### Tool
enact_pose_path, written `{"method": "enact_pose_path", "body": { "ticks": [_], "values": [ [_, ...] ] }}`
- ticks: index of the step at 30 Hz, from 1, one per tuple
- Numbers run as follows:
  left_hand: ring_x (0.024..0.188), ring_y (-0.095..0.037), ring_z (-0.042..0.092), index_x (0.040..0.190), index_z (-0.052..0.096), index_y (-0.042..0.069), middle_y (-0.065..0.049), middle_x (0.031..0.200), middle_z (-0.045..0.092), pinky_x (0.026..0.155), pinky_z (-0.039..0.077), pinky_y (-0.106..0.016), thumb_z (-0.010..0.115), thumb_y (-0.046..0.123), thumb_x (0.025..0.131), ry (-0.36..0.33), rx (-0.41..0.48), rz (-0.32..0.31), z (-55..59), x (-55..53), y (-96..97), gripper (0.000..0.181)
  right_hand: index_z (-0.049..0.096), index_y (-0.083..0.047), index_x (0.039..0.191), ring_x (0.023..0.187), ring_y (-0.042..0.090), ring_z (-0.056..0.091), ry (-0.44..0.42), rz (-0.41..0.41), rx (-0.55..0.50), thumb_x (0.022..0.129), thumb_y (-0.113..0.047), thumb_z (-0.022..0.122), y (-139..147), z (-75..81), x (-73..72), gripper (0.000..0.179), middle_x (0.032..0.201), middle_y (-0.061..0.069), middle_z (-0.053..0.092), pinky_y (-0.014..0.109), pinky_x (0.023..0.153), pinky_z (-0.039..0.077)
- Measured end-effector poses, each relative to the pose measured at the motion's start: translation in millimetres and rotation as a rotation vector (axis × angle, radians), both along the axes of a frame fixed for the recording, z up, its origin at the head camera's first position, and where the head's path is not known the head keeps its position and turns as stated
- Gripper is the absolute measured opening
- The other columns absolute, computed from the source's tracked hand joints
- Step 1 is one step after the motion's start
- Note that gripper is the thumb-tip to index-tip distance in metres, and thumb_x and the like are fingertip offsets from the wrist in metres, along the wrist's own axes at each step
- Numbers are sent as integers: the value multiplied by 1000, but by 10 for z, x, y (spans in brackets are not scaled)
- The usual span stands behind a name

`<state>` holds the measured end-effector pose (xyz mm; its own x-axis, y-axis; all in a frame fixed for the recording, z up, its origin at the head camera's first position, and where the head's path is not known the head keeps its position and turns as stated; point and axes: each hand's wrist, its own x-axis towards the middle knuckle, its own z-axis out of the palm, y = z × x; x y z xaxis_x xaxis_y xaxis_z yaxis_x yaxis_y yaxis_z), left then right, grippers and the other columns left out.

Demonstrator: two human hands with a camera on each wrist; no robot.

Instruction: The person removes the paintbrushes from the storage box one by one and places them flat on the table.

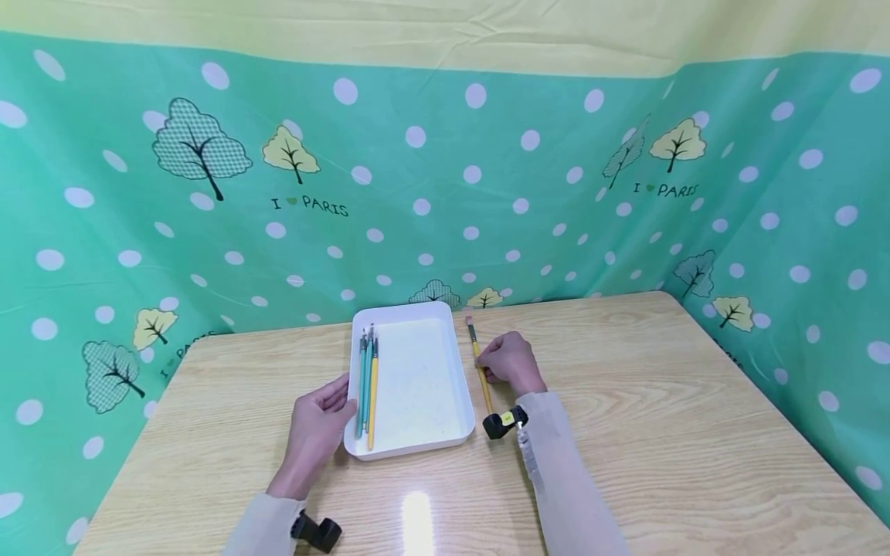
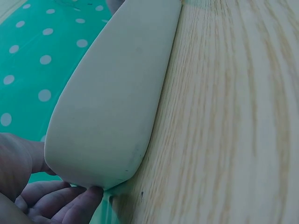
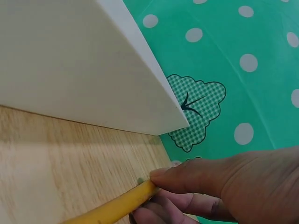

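Observation:
A white rectangular tray [image 1: 424, 378] lies on the table, with several paintbrushes side by side along its left wall. These are teal-handled paintbrushes [image 1: 366, 378] and one yellow-handled paintbrush [image 1: 373, 398], bristles toward the back. My left hand [image 1: 316, 425] grips the tray's left rim, thumb over the edge and fingers against the outer side, as the left wrist view shows on the tray wall [image 2: 107, 102]. Right of the tray, my right hand [image 1: 511, 361] pinches another yellow paintbrush [image 1: 484, 390] by its handle between thumb and fingers. Its bristles point to the back.
The wood-grain table [image 1: 660, 432] extends to both sides of the tray. Behind it hangs a green dotted curtain [image 1: 445, 193] with printed trees, which also runs along the left and right. Each wrist wears a small black camera [image 1: 505, 422].

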<state>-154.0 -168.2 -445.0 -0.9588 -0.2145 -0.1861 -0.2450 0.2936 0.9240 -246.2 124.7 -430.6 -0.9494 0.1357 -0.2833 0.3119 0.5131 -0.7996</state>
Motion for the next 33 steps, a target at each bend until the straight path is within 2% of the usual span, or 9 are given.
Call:
{"method": "enact_pose_path", "body": {
  "ticks": [21,33],
  "values": [
    [140,-31,53,150,49,8,-18,154,52,111,47,-30,60,8,96,-18,-4,-4,19,20,0,55,73,-1,84,59,14,66,-2,-14,-2,84,-7,79,28,0,5,9,73,9,69,22,54,61],
    [139,-30,54,150,49,7,-17,152,53,111,48,-28,60,7,96,10,2,-6,1,16,-2,55,72,-1,85,58,14,66,-3,-9,-2,85,-6,78,29,-3,-4,8,73,9,69,23,53,61]
  ]
}}
